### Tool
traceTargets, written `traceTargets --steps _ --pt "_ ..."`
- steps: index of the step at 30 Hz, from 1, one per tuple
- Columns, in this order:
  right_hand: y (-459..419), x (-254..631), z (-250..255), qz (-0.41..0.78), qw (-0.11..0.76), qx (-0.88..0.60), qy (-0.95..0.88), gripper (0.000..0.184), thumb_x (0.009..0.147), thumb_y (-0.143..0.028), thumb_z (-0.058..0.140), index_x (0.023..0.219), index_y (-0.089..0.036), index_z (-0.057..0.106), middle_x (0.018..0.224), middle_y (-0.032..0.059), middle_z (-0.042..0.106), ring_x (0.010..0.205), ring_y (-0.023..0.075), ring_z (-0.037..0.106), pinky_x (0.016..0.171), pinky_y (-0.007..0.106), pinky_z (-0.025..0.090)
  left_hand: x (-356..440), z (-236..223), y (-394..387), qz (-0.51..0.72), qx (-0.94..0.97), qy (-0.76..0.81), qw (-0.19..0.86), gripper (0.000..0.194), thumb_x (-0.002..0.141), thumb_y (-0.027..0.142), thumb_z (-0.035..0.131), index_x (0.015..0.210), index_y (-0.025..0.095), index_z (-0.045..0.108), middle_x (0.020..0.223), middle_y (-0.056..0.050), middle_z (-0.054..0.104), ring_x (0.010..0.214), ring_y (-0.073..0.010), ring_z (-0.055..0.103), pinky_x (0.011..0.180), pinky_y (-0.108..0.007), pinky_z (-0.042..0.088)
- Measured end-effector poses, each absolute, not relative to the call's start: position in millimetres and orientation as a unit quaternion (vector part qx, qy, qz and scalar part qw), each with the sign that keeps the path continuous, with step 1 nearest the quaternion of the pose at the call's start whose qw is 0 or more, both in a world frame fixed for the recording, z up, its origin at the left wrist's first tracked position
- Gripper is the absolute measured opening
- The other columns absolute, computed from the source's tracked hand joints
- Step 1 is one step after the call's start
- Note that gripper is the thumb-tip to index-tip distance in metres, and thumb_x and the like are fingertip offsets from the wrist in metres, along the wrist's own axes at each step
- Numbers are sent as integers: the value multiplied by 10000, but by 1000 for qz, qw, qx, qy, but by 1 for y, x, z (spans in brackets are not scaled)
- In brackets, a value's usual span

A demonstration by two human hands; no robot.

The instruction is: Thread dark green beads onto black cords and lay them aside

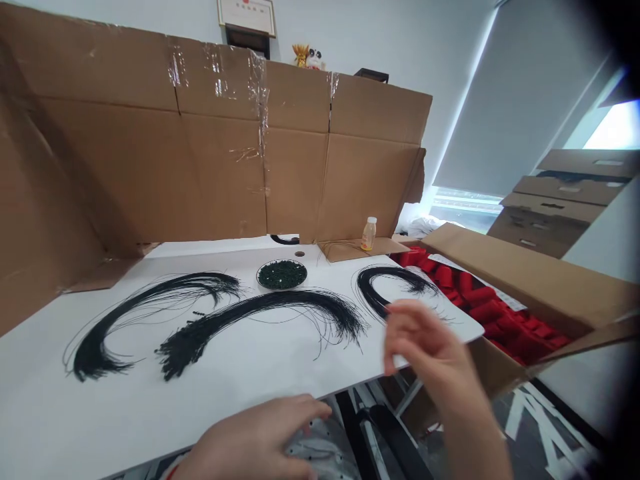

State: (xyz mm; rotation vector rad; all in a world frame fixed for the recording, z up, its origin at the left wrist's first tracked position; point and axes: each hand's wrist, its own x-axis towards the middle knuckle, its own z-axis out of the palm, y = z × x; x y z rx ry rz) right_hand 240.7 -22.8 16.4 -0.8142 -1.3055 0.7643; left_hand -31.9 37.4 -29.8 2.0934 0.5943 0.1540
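Observation:
My left hand [260, 437] is at the table's front edge, slightly blurred. Its fingers and thumb are apart, with nothing visible between them. Over the right front edge, my right hand [425, 350] is raised and blurred, its fingers loosely curved with the tips apart; I see nothing in it. Nearest to it, and partly behind it, is a curved bundle of thin black strands [373, 293]. A middle black bundle [240, 308] has thicker, stubby pieces at its left end. Another curved black bundle [103, 333] lies at the left. A round dish [258, 279] holds small dark green pieces [283, 273].
Cardboard panels [215, 167] stand along the table's back and left. A small bottle [369, 235] stands on a cardboard flap [340, 252]. At the right, an open carton [530, 267] holds red rolls [487, 310]. A white table [280, 360] carries the bundles.

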Motion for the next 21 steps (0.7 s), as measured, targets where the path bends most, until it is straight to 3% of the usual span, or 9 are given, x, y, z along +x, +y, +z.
traceTargets --steps 2,5,8,13,21 --pt "-5 201 9 445 597 -350 -569 257 906 -351 795 1108 -295 645 779 -36 647 592 105 647 583 243 533 -41 -9 33 127 809 304 486 366 891 378 694 1252 320 691 1214 -36 733 1035 -237 674 935 -331 511" --pt "7 158 -1 507 547 -356 -563 308 879 -328 821 1087 -242 610 809 -37 667 626 88 646 622 223 528 -50 9 30 278 728 355 517 209 937 387 627 1071 262 728 1002 -32 751 892 -204 674 854 -306 516" --pt "10 137 -7 541 531 -344 -554 363 830 -317 864 1054 -219 594 808 -38 680 618 86 644 611 217 518 -58 10 31 379 665 367 528 166 903 388 689 950 244 757 866 -11 728 803 -183 654 807 -286 513" --pt "15 117 -1 556 512 -343 -558 379 815 -305 875 1041 -218 583 802 -41 695 614 90 639 618 228 509 -77 0 36 446 654 350 501 169 883 336 726 770 218 768 774 -13 684 737 -169 608 712 -268 494" --pt "22 86 7 552 483 -334 -592 353 831 -294 864 1028 -227 579 791 -54 682 615 92 641 632 235 497 -102 -3 39 482 654 321 486 142 888 257 706 755 211 730 770 -7 662 742 -158 610 703 -249 503"
